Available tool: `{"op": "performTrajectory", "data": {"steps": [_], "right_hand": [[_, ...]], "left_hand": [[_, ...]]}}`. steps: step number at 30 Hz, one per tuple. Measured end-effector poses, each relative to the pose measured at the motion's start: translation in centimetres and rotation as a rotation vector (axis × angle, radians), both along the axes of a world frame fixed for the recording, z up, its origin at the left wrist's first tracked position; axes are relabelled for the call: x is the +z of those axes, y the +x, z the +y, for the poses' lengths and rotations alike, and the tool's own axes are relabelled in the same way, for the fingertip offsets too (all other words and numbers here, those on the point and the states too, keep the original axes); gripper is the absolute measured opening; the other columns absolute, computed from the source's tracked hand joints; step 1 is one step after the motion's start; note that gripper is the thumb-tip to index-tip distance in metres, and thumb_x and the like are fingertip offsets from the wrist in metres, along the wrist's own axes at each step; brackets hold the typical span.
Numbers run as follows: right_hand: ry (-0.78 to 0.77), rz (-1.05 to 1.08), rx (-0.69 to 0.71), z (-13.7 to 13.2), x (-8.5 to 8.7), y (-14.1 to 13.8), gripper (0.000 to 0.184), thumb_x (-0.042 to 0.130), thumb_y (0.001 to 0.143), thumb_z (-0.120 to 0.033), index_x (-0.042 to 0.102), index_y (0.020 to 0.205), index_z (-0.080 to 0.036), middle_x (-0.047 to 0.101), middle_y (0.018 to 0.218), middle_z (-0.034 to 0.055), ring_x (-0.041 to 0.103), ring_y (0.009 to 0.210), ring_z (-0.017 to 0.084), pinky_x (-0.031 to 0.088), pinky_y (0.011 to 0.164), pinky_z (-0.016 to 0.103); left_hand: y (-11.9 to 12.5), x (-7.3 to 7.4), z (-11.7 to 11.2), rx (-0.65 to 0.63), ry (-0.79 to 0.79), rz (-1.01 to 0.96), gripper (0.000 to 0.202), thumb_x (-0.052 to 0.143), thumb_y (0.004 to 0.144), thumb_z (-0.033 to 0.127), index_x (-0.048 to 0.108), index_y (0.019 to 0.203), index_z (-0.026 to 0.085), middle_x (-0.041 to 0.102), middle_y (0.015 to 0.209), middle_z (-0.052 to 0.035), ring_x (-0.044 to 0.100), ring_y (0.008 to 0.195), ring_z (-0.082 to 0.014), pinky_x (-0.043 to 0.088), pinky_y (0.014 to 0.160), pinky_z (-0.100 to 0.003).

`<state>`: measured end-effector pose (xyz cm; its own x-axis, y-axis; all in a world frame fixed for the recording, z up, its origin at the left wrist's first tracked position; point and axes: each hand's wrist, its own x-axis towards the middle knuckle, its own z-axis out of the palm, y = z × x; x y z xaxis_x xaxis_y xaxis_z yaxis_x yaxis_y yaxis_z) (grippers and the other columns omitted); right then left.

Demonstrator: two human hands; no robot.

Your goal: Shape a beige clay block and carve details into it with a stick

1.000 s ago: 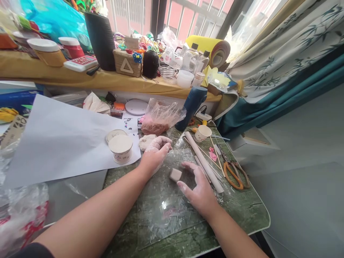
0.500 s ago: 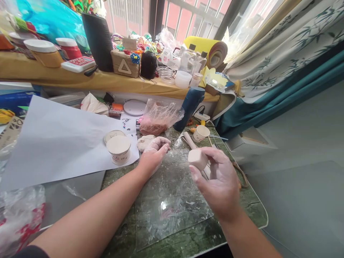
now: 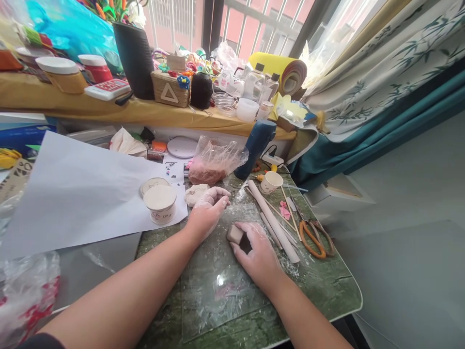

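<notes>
From where I stand, no word or number comes clear. The one plain sign is a pale triangle outline (image 3: 168, 93) on the brown box (image 3: 181, 97). Print on the filled cup (image 3: 162, 215), the other cup (image 3: 271, 184) and the patterned strip (image 3: 16, 175) is too small or blurred.

Block (image 3: 235, 234) on sheet (image 3: 214, 308), rolling pin (image 3: 273, 220) right, scissors (image 3: 306, 242) farther right, paper (image 3: 80, 194) left
</notes>
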<state>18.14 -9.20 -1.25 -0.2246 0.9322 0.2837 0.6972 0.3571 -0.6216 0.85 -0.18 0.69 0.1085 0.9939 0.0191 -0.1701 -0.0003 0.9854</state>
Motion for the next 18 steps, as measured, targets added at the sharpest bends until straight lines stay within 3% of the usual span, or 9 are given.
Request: {"op": "performTrajectory", "data": {"steps": [3,9,13,16,18], "right_hand": [[0.009,0.135,-0.057,-0.4,0.0,0.1,0.04,0.066,0.088,-0.024,0.058,0.127,-0.024,0.069,0.121,0.0105,0.064,0.116,0.029,0.052,0.104,0.05],[-0.24,0.727,-0.157,-0.1,-0.1,0.4,0.038,0.074,0.085,-0.042,0.06,0.116,-0.023,0.072,0.104,0.0075,0.071,0.095,0.025,0.06,0.087,0.042],[-0.405,1.06,-0.238,-0.1,1.1,0.1,0.037,0.057,0.096,-0.054,0.064,0.114,-0.023,0.072,0.097,0.0074,0.07,0.081,0.023,0.062,0.074,0.041],[-0.533,1.2,-0.307,-0.6,1.5,-0.3,0.037,0.051,0.099,-0.052,0.068,0.112,-0.023,0.072,0.091,0.0068,0.07,0.078,0.022,0.062,0.072,0.041],[-0.533,1.175,-0.335,-0.7,1.8,-0.3,0.036,0.055,0.097,-0.05,0.07,0.113,-0.022,0.072,0.093,0.0068,0.069,0.078,0.022,0.063,0.073,0.041]], "left_hand": [[0.0,0.0,0.0,-0.004,0.012,0.013,0.014,0.063,0.084,0.031,0.063,0.092,0.02,0.064,0.08,0.0002,0.06,0.077,-0.0164,0.047,0.076,-0.03],[-0.1,-0.5,0.1,0.006,0.033,0.032,0.014,0.065,0.084,0.033,0.065,0.091,0.021,0.065,0.079,-0.0005,0.061,0.078,-0.0176,0.047,0.076,-0.031],[-0.1,-0.5,0.2,0.01,0.039,0.039,0.015,0.065,0.084,0.033,0.066,0.09,0.02,0.066,0.08,-0.001,0.061,0.079,-0.0178,0.047,0.075,-0.03],[-0.1,-0.4,0.2,0.013,0.029,0.02,0.015,0.065,0.083,0.033,0.065,0.091,0.02,0.066,0.08,-0.0007,0.061,0.078,-0.0172,0.047,0.075,-0.03],[-0.1,-0.3,0.1,0.015,0.016,0.012,0.015,0.065,0.083,0.033,0.065,0.091,0.021,0.066,0.079,-0.0006,0.061,0.077,-0.0171,0.047,0.075,-0.03]]}}
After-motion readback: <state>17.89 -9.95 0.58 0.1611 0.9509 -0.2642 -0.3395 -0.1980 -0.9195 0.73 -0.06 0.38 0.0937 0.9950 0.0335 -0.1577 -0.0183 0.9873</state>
